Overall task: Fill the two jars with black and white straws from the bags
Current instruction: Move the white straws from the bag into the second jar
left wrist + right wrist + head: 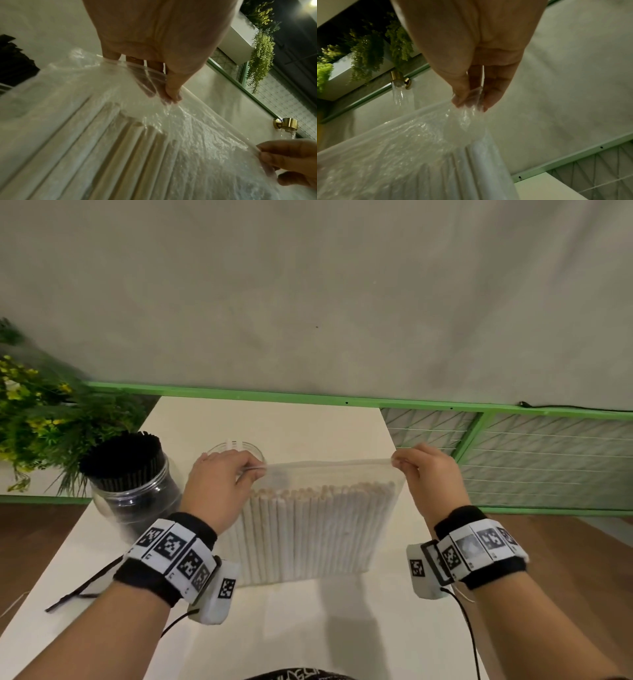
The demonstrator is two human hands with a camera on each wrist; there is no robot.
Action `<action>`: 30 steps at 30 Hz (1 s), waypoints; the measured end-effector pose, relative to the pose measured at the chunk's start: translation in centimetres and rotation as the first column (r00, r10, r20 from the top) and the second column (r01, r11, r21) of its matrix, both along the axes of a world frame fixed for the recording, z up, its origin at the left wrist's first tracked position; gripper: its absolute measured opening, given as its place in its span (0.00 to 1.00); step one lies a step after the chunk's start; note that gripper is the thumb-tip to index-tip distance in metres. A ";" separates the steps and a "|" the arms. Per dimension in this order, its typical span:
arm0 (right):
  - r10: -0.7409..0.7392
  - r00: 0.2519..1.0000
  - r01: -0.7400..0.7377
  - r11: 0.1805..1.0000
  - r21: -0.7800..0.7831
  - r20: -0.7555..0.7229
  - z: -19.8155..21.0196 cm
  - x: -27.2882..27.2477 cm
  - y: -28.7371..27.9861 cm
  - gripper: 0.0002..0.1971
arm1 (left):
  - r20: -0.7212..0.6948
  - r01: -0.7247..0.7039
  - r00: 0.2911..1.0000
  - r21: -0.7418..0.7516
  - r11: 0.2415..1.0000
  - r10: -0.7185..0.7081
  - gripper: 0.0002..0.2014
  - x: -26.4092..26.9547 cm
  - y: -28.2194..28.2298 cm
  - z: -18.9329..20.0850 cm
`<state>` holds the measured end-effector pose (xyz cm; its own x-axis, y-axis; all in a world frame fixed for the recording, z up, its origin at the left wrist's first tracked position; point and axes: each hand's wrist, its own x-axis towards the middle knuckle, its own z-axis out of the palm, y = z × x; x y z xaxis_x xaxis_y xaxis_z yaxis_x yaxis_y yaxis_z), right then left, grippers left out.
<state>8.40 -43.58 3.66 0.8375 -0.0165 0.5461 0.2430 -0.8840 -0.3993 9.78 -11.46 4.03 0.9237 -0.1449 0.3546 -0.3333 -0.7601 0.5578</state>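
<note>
A clear plastic bag (325,477) packed with upright white straws (308,529) stands on the white table (308,628). My left hand (222,484) pinches its top left corner and my right hand (421,474) pinches the top right corner, stretching the rim taut. In the left wrist view the left hand's fingers (171,93) grip the bag (188,128); in the right wrist view the right hand's fingertips (467,100) pinch the film. A clear jar (137,494) at the left holds black straws (123,460). A second clear jar (250,448) shows partly behind my left hand.
Black strips (82,587) lie on the table's left side. A leafy plant (41,419) stands at the far left. A green-framed wire panel (513,450) runs behind the table on the right, below a plain wall.
</note>
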 end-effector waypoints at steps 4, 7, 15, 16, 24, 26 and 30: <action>0.013 1.000 -0.014 0.997 0.081 0.010 -0.1 -0.2 0.1 0.08 | 0.019 -0.008 1.000 -0.021 1.000 0.008 0.03 -0.3 0.1 0.2; -0.003 0.999 0.011 0.983 0.183 -0.045 -0.2 -0.5 0.1 0.08 | 0.002 0.001 1.000 -0.050 0.999 -0.001 0.03 -0.4 0.3 0.3; 0.027 0.998 -0.009 0.956 0.295 -0.058 -0.7 -0.9 0.1 0.10 | -0.085 -0.035 0.996 -0.054 0.998 0.030 0.03 -0.4 0.0 0.6; 0.030 0.998 -0.014 0.959 0.284 -0.051 -0.7 -1.0 0.1 0.10 | -0.070 -0.025 0.997 0.015 1.000 0.026 0.05 -0.5 -0.6 0.8; 0.029 0.999 -0.038 0.956 0.292 0.036 -0.7 -1.8 0.2 0.09 | -0.545 0.448 0.833 0.561 0.696 -0.095 0.36 3.3 -8.2 2.1; 0.029 0.998 -0.044 0.950 0.310 0.050 -0.8 -2.1 0.5 0.07 | -0.595 0.503 0.801 0.614 0.607 -0.062 0.20 3.7 -8.3 1.3; -0.090 0.987 0.136 0.901 0.411 -0.129 -3.0 -2.5 -0.5 0.13 | -0.532 0.430 0.836 0.486 0.761 -0.132 0.13 3.9 -5.8 0.2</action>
<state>5.88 -44.07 0.66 0.8683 -0.3216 0.3777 0.0878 -0.6498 -0.7550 13.70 -17.26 4.19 0.8311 -0.4574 -0.3163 -0.4151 -0.8887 0.1946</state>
